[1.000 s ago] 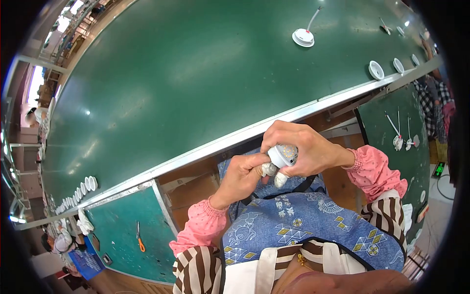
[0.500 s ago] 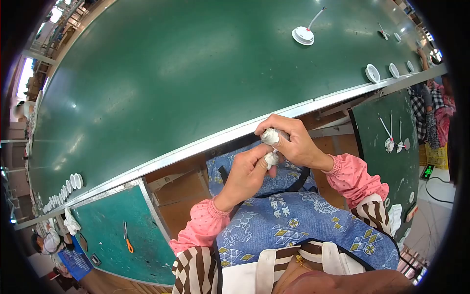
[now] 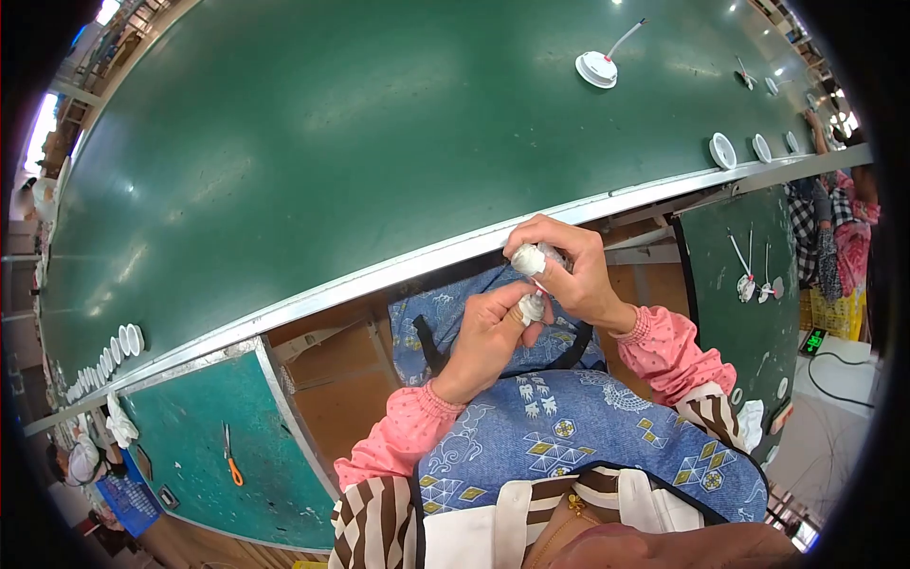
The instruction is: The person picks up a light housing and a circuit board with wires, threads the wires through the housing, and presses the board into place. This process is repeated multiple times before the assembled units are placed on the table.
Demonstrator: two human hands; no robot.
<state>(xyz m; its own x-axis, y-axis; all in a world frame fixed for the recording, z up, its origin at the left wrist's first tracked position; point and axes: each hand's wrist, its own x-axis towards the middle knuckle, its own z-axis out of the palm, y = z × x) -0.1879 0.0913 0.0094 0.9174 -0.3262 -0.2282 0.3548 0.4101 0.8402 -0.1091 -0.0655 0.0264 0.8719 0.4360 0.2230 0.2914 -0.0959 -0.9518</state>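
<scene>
My left hand (image 3: pixel 488 332) is closed in a pinch, with white material wrapped on its thumb, around a small part too hidden to name. Just above it and to the right, my right hand (image 3: pixel 573 270) curls around a white-wrapped bundle (image 3: pixel 528 260). A short reddish-white piece shows between the two hands. Both are held over the blue patterned apron (image 3: pixel 540 417), near the metal table edge. On the green table, a round white fitting (image 3: pixel 597 69) lies with its cable pointing up and to the right.
White rings (image 3: pixel 133 339) stand in a row along the left edge; others (image 3: pixel 722 151) stand at the right edge. Orange-handled scissors (image 3: pixel 233 465) lie on the lower left board. Cabled parts (image 3: pixel 746 286) lie on the right board. A co-worker's hand (image 3: pixel 812 119) shows at far right.
The whole view has shifted slightly. My hands sit a little further right, still close together, and slightly more of the reddish-white piece shows between them.
</scene>
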